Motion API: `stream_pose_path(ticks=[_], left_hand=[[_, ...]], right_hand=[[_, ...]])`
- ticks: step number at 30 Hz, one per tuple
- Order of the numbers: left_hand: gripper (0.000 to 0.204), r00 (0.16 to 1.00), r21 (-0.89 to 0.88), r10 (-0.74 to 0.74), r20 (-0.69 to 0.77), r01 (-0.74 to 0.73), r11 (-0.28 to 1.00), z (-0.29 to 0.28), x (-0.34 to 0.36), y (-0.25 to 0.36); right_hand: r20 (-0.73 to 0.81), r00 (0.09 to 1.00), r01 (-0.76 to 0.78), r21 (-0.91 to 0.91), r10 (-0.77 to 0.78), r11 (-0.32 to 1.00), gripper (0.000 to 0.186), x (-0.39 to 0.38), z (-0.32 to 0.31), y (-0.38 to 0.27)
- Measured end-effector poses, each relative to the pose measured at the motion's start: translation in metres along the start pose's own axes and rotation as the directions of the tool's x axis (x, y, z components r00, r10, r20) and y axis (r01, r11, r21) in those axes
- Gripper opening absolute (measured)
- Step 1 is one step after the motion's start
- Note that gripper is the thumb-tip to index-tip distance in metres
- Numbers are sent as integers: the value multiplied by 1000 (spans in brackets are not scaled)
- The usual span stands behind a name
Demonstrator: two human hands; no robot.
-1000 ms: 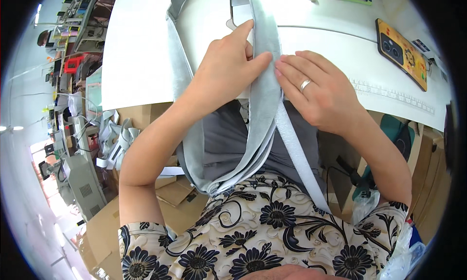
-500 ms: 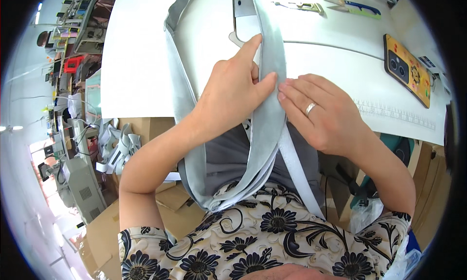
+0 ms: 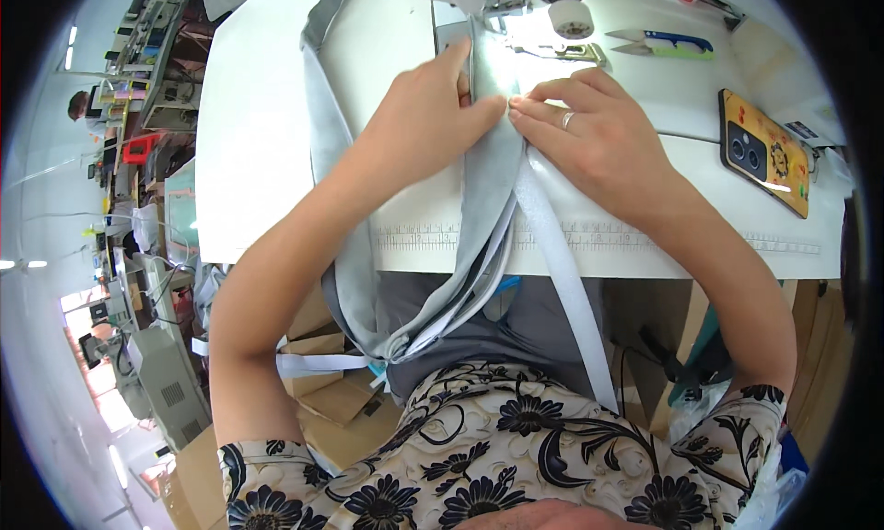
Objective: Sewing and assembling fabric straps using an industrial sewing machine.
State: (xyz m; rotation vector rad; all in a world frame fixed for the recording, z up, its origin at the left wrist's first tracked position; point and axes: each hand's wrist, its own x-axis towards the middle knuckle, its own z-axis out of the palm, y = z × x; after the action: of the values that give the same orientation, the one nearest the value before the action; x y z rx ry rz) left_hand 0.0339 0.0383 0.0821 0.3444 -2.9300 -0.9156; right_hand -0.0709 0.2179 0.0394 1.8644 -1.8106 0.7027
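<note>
A long strip of light grey fabric (image 3: 493,175) is lying on the white worktop (image 3: 267,116), running from the sewing machine's foot (image 3: 502,0) at the top edge down over the front edge of the worktop and into the person's lap; it is smooth, folded lengthwise, with a second grey band (image 3: 322,143) looping off to the left and a white webbing strap (image 3: 566,272) hanging beside it on the right. The left hand (image 3: 428,106) is lying flat on the fabric, its fingers (image 3: 456,56) pressed together and pointing toward the machine, thumb reaching across the strip. The right hand (image 3: 599,139), wearing one ring, is touching the strip's right edge, its fingers (image 3: 534,116) held close together and pinching that edge just beside the left thumb. A printed ruler scale is running along the front edge of the worktop. On the worktop to the right are lying one pair of thread snips (image 3: 658,42) with blue and green handles and one phone (image 3: 764,152) in a yellow patterned case, well apart from the hands. One white spool (image 3: 571,16) is sitting on the machine. To the left, the room is showing crowded workstations, cardboard boxes (image 3: 322,392) on the floor, and one other person (image 3: 83,106) far off.
</note>
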Motion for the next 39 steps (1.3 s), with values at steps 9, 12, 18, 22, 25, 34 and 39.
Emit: stream_pose_path(ticks=[9, 12, 18, 22, 25, 34, 39], left_hand=[[45, 991, 60, -39, -128, 47, 997, -10, 39, -21], [44, 1000, 39, 15, -28, -14, 999, -22, 3, -13], [48, 941, 207, -130, 312, 67, 976, -41, -107, 14], [42, 988, 541, -61, 142, -25, 841, -57, -111, 27], [28, 982, 723, 177, -65, -76, 687, -66, -111, 51], [10, 815, 716, 330, 476, -577, 392, 10, -126, 68], [20, 928, 498, -1, 372, -199, 844, -39, -85, 55]], right_hand=[[3, 995, -99, -79, 99, 992, 26, 17, 26, 19], [-26, 993, -117, -43, 116, 992, 26, 17, 26, 20], [-71, 989, 143, 194, -131, 971, 23, 13, 3, 5], [-4, 1000, -18, 366, 21, 931, 22, 16, 7, 10], [-64, 992, -71, 411, 106, 909, 23, 25, 12, 0], [101, 990, -121, 285, 96, 951, 30, -6, 17, -29], [67, 997, -62, 216, 48, 974, 30, -6, 19, -28]])
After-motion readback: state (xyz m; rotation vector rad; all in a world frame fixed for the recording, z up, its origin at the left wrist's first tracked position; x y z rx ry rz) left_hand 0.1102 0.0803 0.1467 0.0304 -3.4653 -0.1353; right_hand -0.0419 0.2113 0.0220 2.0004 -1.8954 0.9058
